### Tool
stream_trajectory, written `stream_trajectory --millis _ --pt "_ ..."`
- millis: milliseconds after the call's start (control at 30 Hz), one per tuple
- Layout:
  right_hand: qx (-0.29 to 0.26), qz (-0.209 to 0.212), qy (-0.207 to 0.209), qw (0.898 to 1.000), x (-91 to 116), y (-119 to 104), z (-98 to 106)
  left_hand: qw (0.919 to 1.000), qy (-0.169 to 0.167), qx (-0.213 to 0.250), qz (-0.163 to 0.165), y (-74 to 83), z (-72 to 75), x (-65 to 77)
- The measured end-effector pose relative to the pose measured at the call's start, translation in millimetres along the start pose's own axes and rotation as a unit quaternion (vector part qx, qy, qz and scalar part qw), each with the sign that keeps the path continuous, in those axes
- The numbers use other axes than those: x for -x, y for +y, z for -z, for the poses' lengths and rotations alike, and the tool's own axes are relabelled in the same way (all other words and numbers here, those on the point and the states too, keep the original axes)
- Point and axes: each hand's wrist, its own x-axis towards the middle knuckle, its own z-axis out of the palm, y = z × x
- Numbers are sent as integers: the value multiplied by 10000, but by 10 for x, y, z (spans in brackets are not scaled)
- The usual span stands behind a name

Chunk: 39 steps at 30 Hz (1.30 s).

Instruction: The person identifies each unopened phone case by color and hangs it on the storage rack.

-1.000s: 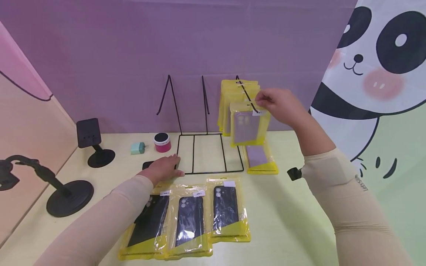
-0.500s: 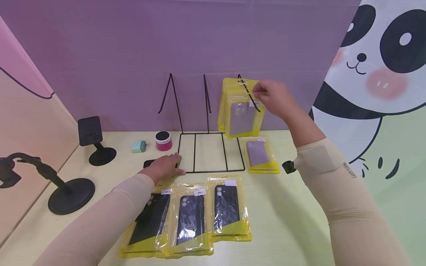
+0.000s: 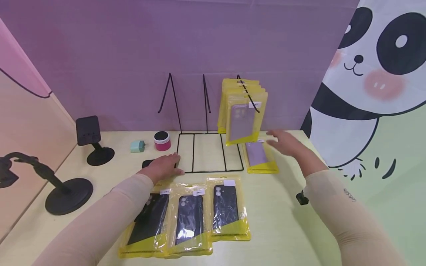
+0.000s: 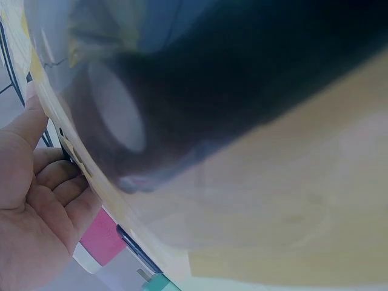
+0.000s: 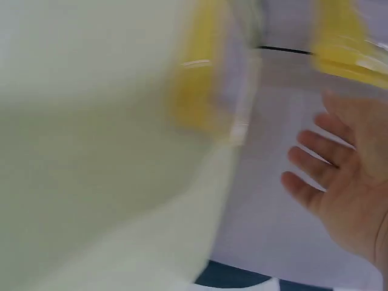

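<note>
My left hand (image 3: 162, 168) holds the front-left corner of a black wire display rack (image 3: 217, 171); a packaged black phone case (image 4: 254, 91) fills most of the left wrist view beyond it. Several yellow-edged bags with purple phone cases hang on the rack's right hook, the front packaged purple phone case (image 3: 242, 122) facing me. My right hand (image 3: 286, 143) is in the air with fingers apart, holding nothing, close to another packaged purple phone case (image 3: 257, 154) on the table. In the right wrist view its fingers (image 5: 315, 148) are spread loosely, and the bags are blurred.
Three bagged black phone cases (image 3: 189, 218) lie in front of the rack. Two black stands (image 3: 68, 197) are at the left. Behind my left hand are a pink jar (image 3: 162, 141), a teal charger (image 3: 137, 146) and a partly hidden black object (image 3: 146, 163).
My right hand has let go of the front hanging bag and moved down toward the bag on the table. The released bag hangs on the right hook. My left hand stays put.
</note>
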Motion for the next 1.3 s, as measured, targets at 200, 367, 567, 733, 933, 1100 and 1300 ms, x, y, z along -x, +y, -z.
stream_trajectory --millis 200,367,567,733,933,1100,1300 --pt "614 124 -1593 9852 229 107 -416 10000 -6 -17 19 7 -23 -10" --pt "847 7 -2271 9702 513 -18 -295 10000 -9 -9 60 19 -34 6" --pt "1005 -194 -2934 9505 787 -181 -121 10000 31 -40 -43 27 -10 16" --pt "600 -23 -1855 9808 585 -41 -106 10000 58 10 -13 3 16 12" --pt "466 -132 -975 9941 189 181 -335 10000 39 48 25 -2 27 22" --pt "623 -126 -835 9945 40 286 -501 10000 8 64 30 1 22 27" --pt "-27 133 -447 9989 124 278 -332 10000 92 8 6 4 -16 24"
